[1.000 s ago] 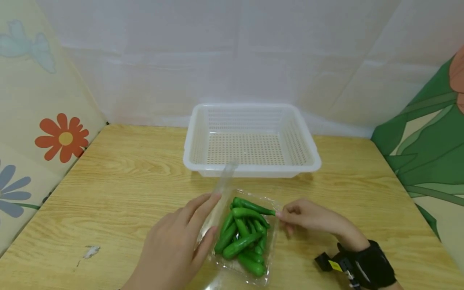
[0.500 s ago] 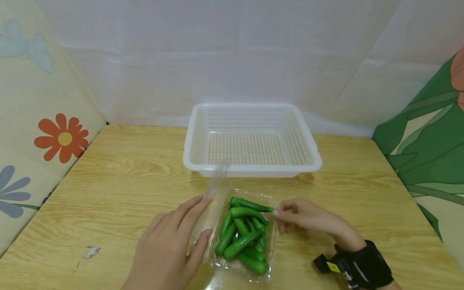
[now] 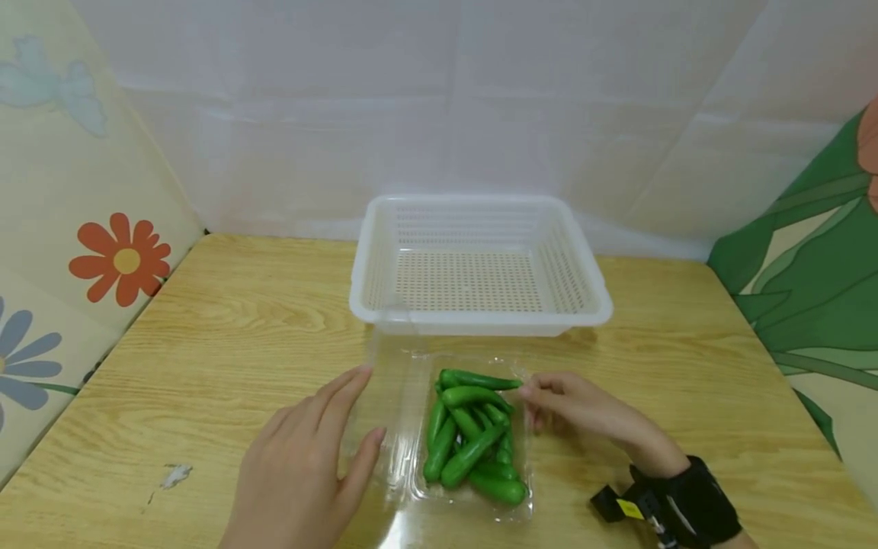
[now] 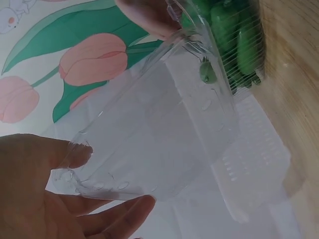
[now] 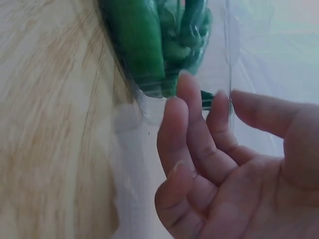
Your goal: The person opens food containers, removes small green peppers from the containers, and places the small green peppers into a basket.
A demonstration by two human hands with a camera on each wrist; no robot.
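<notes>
Green peppers (image 3: 473,450) lie heaped in a clear plastic clamshell box (image 3: 478,509) near the front of the table. Its transparent lid (image 3: 392,396) stands tilted up on the left side. My left hand (image 3: 295,457) holds the lid's outer edge between thumb and fingers; the left wrist view shows the lid (image 4: 154,129) as a thin see-through sheet. On the far right, my right hand (image 3: 583,412) pinches the box's rim beside a pepper's stem end. In the right wrist view, the thumb and index finger of the right hand (image 5: 234,174) meet at that rim.
A white plastic basket (image 3: 480,319) with perforated sides stands behind the box, nothing in it. The wooden table (image 3: 261,305) has a pale worn patch on the left. Flower-painted panels (image 3: 126,261) flank both sides, and a white sheet (image 3: 439,114) hangs behind.
My left hand has drawn leftward and down, swinging the lid wider away from the peppers. The box has turned slightly and straightened. My right hand keeps its place at the rim.
</notes>
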